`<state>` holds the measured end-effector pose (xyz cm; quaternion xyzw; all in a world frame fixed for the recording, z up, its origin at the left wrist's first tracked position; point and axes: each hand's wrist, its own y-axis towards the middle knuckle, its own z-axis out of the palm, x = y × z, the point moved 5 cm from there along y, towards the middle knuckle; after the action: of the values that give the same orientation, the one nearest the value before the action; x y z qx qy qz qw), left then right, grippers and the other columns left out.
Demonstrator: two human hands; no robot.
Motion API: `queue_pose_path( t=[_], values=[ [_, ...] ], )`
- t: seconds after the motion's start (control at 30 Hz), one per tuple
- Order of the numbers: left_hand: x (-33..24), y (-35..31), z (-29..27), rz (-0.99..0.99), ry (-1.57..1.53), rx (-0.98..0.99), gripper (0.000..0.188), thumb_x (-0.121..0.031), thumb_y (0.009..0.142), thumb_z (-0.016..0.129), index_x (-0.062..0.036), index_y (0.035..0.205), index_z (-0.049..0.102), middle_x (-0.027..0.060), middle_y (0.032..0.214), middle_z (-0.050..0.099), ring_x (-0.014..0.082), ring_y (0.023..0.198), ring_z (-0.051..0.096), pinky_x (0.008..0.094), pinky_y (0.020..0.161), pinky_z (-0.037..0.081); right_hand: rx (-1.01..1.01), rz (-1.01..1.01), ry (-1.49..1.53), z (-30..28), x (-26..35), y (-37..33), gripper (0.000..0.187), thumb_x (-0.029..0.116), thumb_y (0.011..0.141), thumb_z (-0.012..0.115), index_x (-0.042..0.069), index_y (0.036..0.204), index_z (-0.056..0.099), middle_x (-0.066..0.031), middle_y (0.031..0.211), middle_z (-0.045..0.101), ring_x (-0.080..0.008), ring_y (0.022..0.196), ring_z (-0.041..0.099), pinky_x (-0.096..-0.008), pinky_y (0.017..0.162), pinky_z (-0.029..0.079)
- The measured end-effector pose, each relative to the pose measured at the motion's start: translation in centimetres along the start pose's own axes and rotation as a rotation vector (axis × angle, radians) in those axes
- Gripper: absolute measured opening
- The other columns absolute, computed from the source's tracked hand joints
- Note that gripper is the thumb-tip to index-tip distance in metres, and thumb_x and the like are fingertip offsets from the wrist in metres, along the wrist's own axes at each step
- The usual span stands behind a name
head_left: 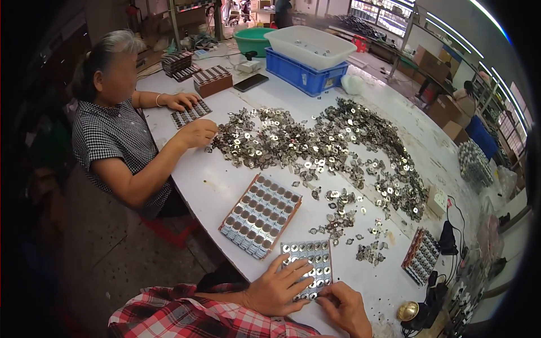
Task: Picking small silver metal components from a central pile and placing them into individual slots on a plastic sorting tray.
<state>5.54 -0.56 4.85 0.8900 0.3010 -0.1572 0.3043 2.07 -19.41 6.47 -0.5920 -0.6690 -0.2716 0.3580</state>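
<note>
A flat metal tray (325,254) with rows of round sockets lies in front of me at the table's near edge, shiny discs sitting in its rows. My left hand (277,288) rests across its left side, fingers stretched and spread. At the tray's lower right corner, my right hand (345,307) has thumb and forefinger drawn together; whatever is between the fingertips is too small to make out. A stack of similar trays (261,215), with dark round pieces in rows, lies just beyond my left hand. Loose small metal parts (372,252) are scattered past my right hand.
A big heap of metal parts (315,141) spreads over the white table (225,180). A co-worker (121,129) works at the left with another tray (190,114). A blue crate (307,76) and white tub (310,48) stand behind. Cables and another tray stack (421,256) are at right.
</note>
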Motion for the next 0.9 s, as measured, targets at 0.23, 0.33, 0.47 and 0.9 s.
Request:
queue_pose_path(
  t=[0.23, 0.33, 0.47, 0.9],
  values=[
    [0.0, -0.2, 0.1, -0.015, -0.023, -0.011, 0.051, -0.038, 0.091, 0.073, -0.0013, 0.126, 0.068, 0.0186, 0.14, 0.062, 0.0336, 0.137, 0.055, 0.0593, 0.118, 0.033, -0.105, -0.198, -0.036, -0.1, 1.1, 0.0, 0.011, -0.001, 0.094, 0.066, 0.003, 0.104, 0.07, -0.0173, 0.087, 0.065, -0.0359, 0.075, 0.067, -0.0404, 0.066, 0.052],
    [0.2, 0.0, 0.1, -0.009, -0.017, -0.007, 0.051, -0.037, 0.091, 0.073, -0.0014, 0.126, 0.068, 0.0187, 0.141, 0.061, 0.0334, 0.138, 0.054, 0.0595, 0.117, 0.033, -0.129, -0.117, 0.038, -0.1, 0.6, 0.2, 0.011, -0.001, 0.094, 0.066, 0.002, 0.104, 0.069, -0.0173, 0.089, 0.067, -0.036, 0.077, 0.068, -0.0399, 0.069, 0.054],
    [0.3, -0.1, 0.2, -0.004, -0.025, -0.009, 0.051, -0.037, 0.091, 0.073, -0.0012, 0.127, 0.067, 0.0197, 0.141, 0.061, 0.0341, 0.138, 0.053, 0.0598, 0.117, 0.033, -0.134, -0.036, 0.068, -0.1, -0.4, 0.1, 0.008, -0.001, 0.094, 0.067, 0.001, 0.102, 0.067, -0.0171, 0.087, 0.067, -0.036, 0.075, 0.067, -0.0385, 0.067, 0.053],
    [0.1, 0.3, -0.4, -0.007, -0.013, -0.031, 0.048, -0.034, 0.087, 0.079, -0.0031, 0.123, 0.07, 0.0179, 0.132, 0.065, 0.0324, 0.131, 0.059, 0.056, 0.115, 0.036, -0.15, -0.193, -0.055, 0.3, 0.6, 0.0, 0.006, 0.001, 0.094, 0.069, 0.001, 0.1, 0.067, -0.0173, 0.085, 0.066, -0.0328, 0.07, 0.066, -0.0375, 0.063, 0.052]
  ],
)
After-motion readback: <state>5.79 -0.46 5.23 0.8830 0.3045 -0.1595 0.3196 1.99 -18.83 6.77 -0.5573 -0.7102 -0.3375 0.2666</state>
